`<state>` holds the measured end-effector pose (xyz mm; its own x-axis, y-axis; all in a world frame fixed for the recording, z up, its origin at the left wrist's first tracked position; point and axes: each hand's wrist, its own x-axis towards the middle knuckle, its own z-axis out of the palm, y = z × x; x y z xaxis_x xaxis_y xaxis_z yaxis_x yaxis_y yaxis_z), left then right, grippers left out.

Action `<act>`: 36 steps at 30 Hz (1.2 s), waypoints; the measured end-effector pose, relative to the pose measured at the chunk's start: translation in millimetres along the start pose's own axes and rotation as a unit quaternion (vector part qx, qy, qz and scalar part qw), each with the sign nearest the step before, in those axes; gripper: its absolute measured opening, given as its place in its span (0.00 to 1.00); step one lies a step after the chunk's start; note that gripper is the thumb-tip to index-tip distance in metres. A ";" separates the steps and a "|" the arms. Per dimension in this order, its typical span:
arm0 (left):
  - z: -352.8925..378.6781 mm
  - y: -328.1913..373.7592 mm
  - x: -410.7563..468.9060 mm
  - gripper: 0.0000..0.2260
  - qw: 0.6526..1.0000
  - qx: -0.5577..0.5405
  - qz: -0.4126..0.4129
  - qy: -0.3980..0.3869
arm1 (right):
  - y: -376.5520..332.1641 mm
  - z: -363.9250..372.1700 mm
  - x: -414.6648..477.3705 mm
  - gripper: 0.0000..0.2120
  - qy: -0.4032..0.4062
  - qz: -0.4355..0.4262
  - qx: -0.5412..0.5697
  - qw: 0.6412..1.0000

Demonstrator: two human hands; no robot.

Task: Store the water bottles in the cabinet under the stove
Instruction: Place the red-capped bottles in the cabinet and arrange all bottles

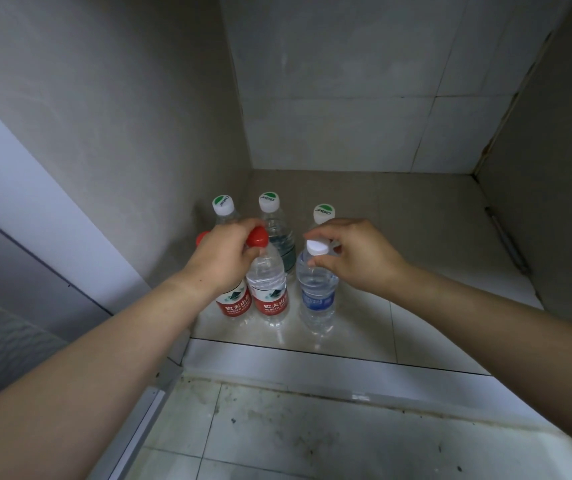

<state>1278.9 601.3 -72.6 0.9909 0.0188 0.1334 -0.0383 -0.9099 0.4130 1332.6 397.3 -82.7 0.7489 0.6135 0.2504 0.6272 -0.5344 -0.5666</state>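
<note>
Several water bottles stand upright on the cabinet floor (398, 220) near its left wall. My left hand (222, 258) grips the neck of a red-capped, red-labelled bottle (267, 289). A second red-labelled bottle (234, 303) stands just left of it, mostly hidden behind my hand. My right hand (353, 254) pinches the white cap of a blue-labelled bottle (317, 292). Behind them stand three bottles with green-and-white caps: the left bottle (223, 206), the middle bottle (275, 223) and the right bottle (324, 213), partly hidden by my right hand.
The cabinet is a tiled recess with a left wall (146, 133), back wall (346, 98) and right wall (554, 168). A raised sill (312, 367) runs along its front. Dirty floor tiles (295, 438) lie in front. An open door panel (17, 202) stands at left.
</note>
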 end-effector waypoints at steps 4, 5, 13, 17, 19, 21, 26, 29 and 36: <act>3.0 3.6 -0.8 0.18 1.000 0.000 0.014 -0.011 | 1.1 0.4 0.4 0.17 0.014 0.011 0.001 1.000; 4.1 3.4 -0.8 0.18 1.000 0.000 0.018 -0.012 | 1.7 -0.1 0.7 0.17 0.016 0.014 0.000 1.000; -8.9 -5.7 -5.1 0.22 0.998 0.044 0.041 0.013 | -9.6 -7.6 9.9 0.17 -0.035 0.001 -0.065 0.997; -35.1 -19.8 -7.7 0.21 0.996 0.058 0.028 0.065 | -24.4 -14.4 28.5 0.22 -0.040 -0.015 -0.067 0.997; -41.2 -32.2 -10.6 0.20 0.996 0.067 0.000 0.066 | -33.4 -9.2 39.1 0.23 -0.064 -0.027 -0.065 0.995; -38.8 -41.5 -13.8 0.20 0.996 0.067 -0.030 0.048 | -41.8 0.8 45.8 0.23 -0.099 -0.037 -0.063 0.992; -26.3 -48.0 -12.4 0.17 0.996 0.037 -0.057 0.058 | -51.8 21.5 53.9 0.20 -0.139 -0.042 -0.054 0.988; -25.6 -51.3 -8.7 0.15 0.998 0.005 -0.049 0.047 | -50.5 26.3 56.7 0.18 -0.124 -0.030 -0.059 0.990; -23.7 -61.2 -4.4 0.13 0.997 -0.080 -0.007 0.009 | -46.9 28.7 55.3 0.18 -0.082 -0.009 -0.064 0.995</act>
<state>1273.8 666.7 -77.0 0.9891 0.0390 0.1417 -0.0464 -0.8323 0.5523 1338.5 473.0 -64.8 0.6995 0.7041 0.1224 0.6695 -0.5857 -0.4568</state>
